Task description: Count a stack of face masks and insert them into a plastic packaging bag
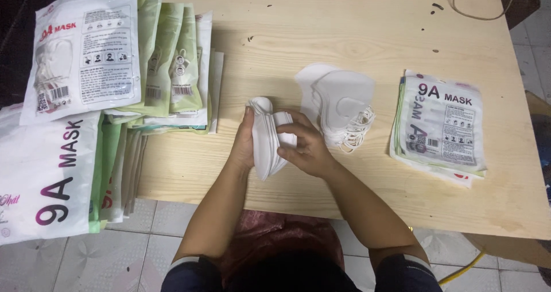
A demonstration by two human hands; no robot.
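Both hands hold a stack of white masks point(268, 138) above the worktop point(367, 33), near its front edge.
Left hand point(244, 145) grip wrapped round the stack's left side; right hand point(307, 148) grip pinching its right side. Loose masks point(343, 105) just right; flat pouches point(439, 125) further right, pouch pile point(166, 62) left.

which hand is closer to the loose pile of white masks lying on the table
Right. The right hand sits just beside the loose mask pile; the left hand is farther off, behind the held mask stack.

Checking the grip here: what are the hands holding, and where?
A small stack of folded white face masks: left hand cups its left edge, right hand presses its right side.
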